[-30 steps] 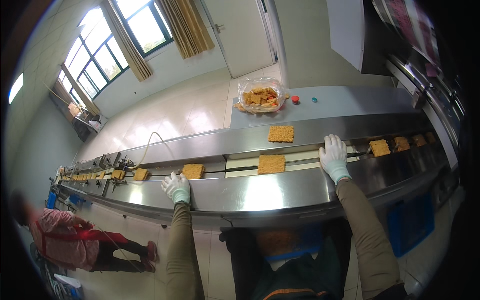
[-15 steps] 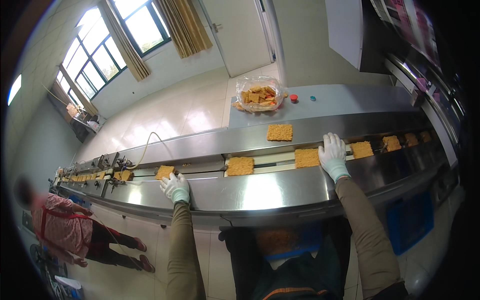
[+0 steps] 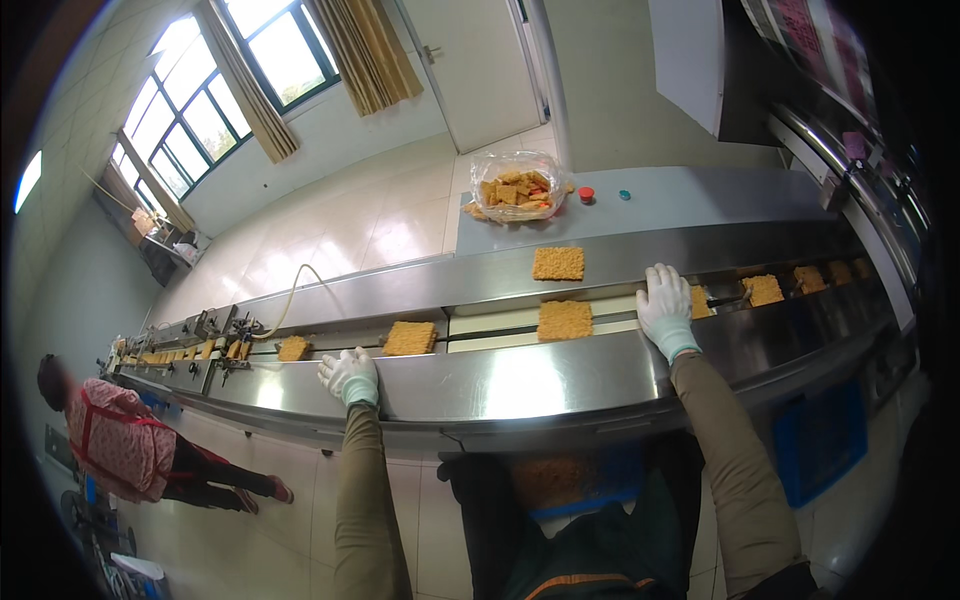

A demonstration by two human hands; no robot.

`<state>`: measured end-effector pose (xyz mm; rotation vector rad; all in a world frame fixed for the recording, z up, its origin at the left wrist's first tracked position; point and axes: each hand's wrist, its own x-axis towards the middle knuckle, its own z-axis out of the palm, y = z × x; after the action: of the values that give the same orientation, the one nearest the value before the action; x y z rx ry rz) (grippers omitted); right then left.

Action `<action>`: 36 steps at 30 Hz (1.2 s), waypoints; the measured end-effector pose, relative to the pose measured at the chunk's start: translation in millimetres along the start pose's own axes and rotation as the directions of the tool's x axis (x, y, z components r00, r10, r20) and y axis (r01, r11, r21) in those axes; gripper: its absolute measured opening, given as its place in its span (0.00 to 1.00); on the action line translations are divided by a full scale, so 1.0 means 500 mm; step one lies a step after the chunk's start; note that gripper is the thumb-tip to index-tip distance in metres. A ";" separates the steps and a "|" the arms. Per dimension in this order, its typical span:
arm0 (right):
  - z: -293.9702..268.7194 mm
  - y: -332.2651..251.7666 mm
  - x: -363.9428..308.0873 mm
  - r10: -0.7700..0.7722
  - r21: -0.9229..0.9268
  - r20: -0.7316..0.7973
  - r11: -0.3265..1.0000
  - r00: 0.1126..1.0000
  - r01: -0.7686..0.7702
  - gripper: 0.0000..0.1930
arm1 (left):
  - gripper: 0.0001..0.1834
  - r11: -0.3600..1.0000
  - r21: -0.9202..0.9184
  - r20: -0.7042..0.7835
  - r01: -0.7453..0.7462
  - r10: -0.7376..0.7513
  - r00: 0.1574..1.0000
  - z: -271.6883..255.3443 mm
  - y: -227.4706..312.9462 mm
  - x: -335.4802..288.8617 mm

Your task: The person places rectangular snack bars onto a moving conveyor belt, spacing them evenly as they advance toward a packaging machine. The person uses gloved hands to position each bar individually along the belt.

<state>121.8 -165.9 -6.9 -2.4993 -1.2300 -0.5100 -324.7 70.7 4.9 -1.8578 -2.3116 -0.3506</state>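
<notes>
My left hand (image 3: pixel 349 378), in a white glove, rests on the near metal edge of the conveyor (image 3: pixel 500 343), fingers spread and holding nothing. A golden, crinkly square block (image 3: pixel 409 338), like a dried noodle cake, lies on the belt just right of it; a smaller-looking cake (image 3: pixel 293 348) is farther left. My right hand (image 3: pixel 667 308), also gloved, reaches over the channel with its fingers stretched out. Another noodle cake (image 3: pixel 700 301) shows beside it, partly hidden by the hand. Between my hands one cake (image 3: pixel 565 320) lies on the belt. What is under my right palm is hidden.
A single noodle cake (image 3: pixel 558 263) lies on the far metal ledge. Behind it a clear plastic bag (image 3: pixel 515 190) of broken pieces stands near a red cap (image 3: pixel 586 195). Machinery (image 3: pixel 870 190) rises at the right. A person (image 3: pixel 125 440) stands at the left; a blue crate (image 3: pixel 820 450) sits below.
The noodle cakes on the belt have travelled right, one passing my right hand. Both my hands stay nearly still. The cake on the ledge has not moved. The person at the left has turned and shifted.
</notes>
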 end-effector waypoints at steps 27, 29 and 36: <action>0.008 0.003 0.002 -0.029 0.001 -0.032 1.000 0.999 0.029 0.22 | 0.24 0.998 -0.052 -0.110 -0.032 0.026 0.994 0.015 -0.009 0.005; 0.007 0.004 0.001 -0.031 0.002 -0.037 1.000 0.999 0.031 0.22 | 0.24 0.998 -0.054 -0.104 -0.033 0.027 0.994 0.012 -0.005 0.004; 0.012 0.006 0.000 -0.015 0.013 -0.045 1.000 0.999 0.016 0.21 | 0.23 0.998 -0.052 -0.105 -0.035 0.030 0.994 0.010 -0.001 0.002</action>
<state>125.4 -165.3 -12.4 -2.4553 -1.2328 -0.5569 -325.2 73.1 0.4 -1.8524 -2.2224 -0.4977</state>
